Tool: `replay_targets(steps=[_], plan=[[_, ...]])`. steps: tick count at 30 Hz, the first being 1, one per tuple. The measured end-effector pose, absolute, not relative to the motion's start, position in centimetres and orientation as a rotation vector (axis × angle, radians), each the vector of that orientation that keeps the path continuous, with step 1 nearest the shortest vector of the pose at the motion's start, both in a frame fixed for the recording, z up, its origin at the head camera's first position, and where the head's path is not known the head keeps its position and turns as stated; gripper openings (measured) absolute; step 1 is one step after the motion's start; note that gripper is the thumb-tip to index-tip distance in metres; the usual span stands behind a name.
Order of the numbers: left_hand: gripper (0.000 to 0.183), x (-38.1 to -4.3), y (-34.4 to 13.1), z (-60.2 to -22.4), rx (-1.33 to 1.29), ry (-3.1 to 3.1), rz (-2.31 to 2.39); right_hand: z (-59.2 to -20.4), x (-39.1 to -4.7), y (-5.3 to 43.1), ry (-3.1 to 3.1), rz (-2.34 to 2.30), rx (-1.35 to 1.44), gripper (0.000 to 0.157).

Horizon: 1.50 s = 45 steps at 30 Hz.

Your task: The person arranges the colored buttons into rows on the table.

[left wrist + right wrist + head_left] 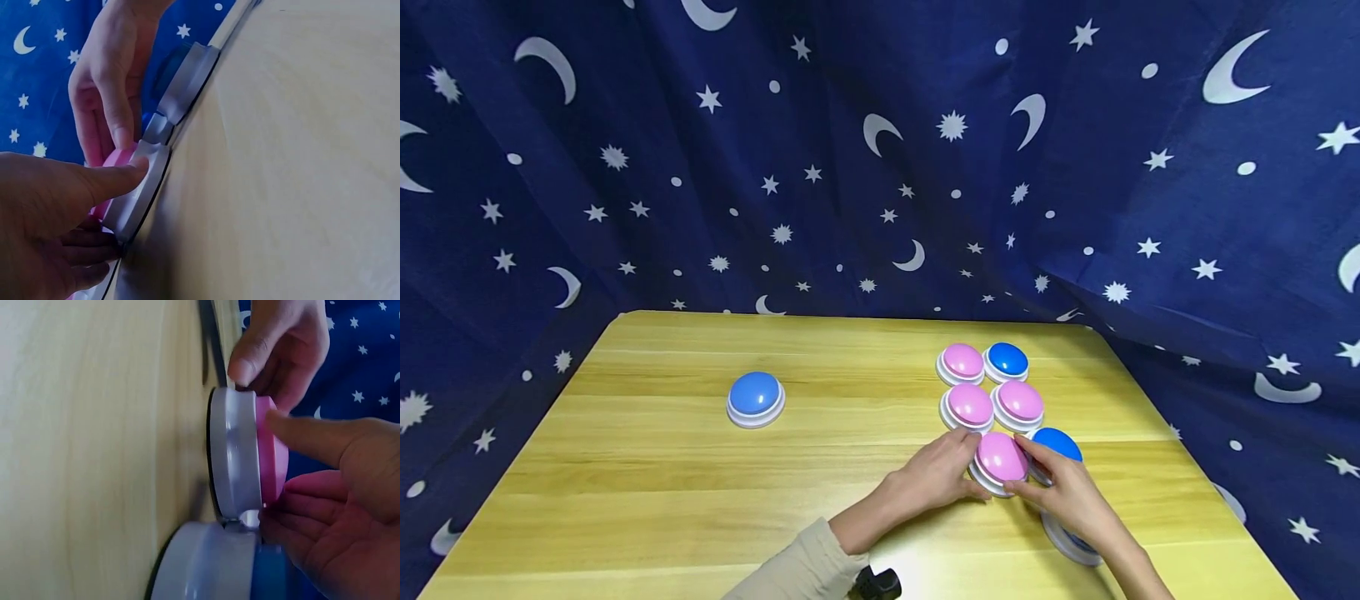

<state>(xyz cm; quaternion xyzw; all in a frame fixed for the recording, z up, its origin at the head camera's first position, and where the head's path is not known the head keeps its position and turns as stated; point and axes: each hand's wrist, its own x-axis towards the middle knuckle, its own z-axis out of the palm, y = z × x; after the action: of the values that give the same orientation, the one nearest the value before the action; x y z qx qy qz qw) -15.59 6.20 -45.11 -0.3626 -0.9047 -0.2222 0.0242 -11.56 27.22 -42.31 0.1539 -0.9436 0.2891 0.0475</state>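
A pink dome push button (1002, 457) with a white round base sits on the wooden table between both hands. My left hand (936, 471) grips it from the left; in the left wrist view the thumb lies along the white base (139, 190) and the fingers curl under its far side. From the right, my right hand (1063, 492) holds the same button, its thumb on the edge of the pink dome (272, 456) and its fingers at the other side. Just right of it is a blue push button (1058, 442), and a further one (1070, 546) lies partly hidden under the right wrist.
Behind the hands stand two pink buttons on the left, front (970, 404) and back (962, 360), beside another pink button (1020, 402) and a blue one (1006, 359). A lone blue button (755, 393) is at left. A star-patterned cloth (850, 167) hangs behind the table (647, 467).
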Motion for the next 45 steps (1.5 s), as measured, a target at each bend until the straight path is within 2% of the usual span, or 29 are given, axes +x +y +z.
replay_targets(steps=[10, 32, 45], plan=[[0.047, -15.7, 6.8, -45.5, -1.037, -2.789, -0.693, -42.6, -11.6, 26.7, -2.847, 0.817, 0.507, 0.064], [0.037, -16.0, 6.4, -44.8, -1.017, -2.784, -0.677, -42.6, -11.5, 26.1, -2.773, 0.901, 0.493, 0.063], [0.041, -16.3, 3.8, -42.8, -0.961, -2.774, -0.791, -41.7, -12.2, 24.7, -2.733, 1.152, 0.515, 0.061]])
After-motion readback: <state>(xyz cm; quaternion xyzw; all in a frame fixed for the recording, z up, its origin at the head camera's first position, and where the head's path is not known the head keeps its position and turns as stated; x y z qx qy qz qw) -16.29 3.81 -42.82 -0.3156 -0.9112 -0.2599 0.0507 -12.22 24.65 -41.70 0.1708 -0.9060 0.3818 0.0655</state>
